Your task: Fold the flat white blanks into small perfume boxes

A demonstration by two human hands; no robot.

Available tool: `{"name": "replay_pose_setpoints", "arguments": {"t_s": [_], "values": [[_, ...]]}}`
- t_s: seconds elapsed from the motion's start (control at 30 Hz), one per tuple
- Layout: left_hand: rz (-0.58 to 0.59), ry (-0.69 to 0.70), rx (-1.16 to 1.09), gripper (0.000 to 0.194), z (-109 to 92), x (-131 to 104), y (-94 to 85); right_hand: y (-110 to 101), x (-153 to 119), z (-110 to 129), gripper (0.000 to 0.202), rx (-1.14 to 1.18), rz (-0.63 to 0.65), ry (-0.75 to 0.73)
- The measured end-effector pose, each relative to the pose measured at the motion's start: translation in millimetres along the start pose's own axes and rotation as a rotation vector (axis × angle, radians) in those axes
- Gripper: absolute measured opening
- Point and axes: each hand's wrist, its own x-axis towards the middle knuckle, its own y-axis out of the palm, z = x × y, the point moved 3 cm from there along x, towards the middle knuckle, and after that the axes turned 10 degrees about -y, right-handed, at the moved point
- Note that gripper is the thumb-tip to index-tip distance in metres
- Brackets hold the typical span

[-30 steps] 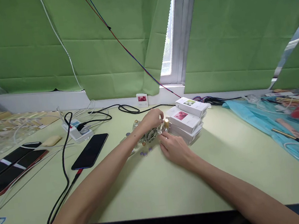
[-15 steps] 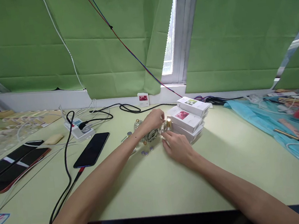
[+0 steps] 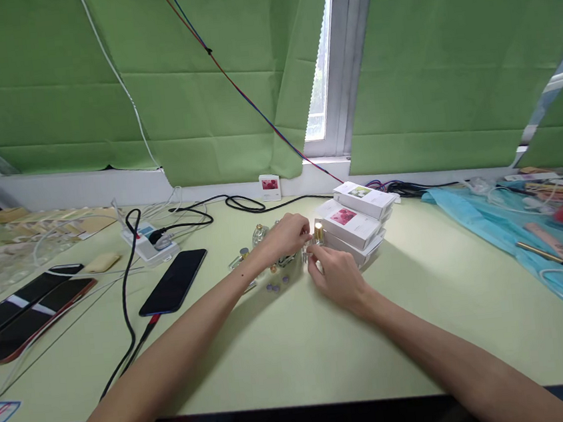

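My left hand [image 3: 288, 236] reaches over a cluster of glass bottles, its fingers pinched close to the right hand's fingertips. What it pinches, if anything, is too small to name. My right hand [image 3: 337, 273] has its fingers closed on a small clear glass bottle [image 3: 305, 253], mostly hidden by the fingers. Just behind stands a gold-necked bottle [image 3: 319, 233]. A round glass bottle with a gold top [image 3: 259, 233] is left of the left hand, and a smaller bottle [image 3: 239, 258] lies beside it. Several small purple caps [image 3: 273, 288] lie in front.
White boxes [image 3: 350, 224] are stacked right of the hands. A small white box [image 3: 269, 187] stands against the wall. Phones [image 3: 173, 283], a power strip [image 3: 148, 245] and black cables occupy the left. Blue plastic sheeting [image 3: 468, 218] with clutter covers the far right.
My left hand has shifted slightly down, and my right fingertips have risen a little around the glass piece. The boxes and caps stay where they were.
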Motion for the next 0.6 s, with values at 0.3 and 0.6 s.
{"name": "replay_pose_setpoints", "arguments": {"t_s": [0.3, 0.6], "values": [[0.009, 0.12, -0.026, 0.02, -7, -36, -4.1, -6, -1, 2, 0.017, 0.067, -0.26, -0.026], [0.004, 0.153, -0.166, 0.018, -4, -58, -6.4, -8, -5, 1, 0.017, 0.078, -0.315, -0.001]]}}
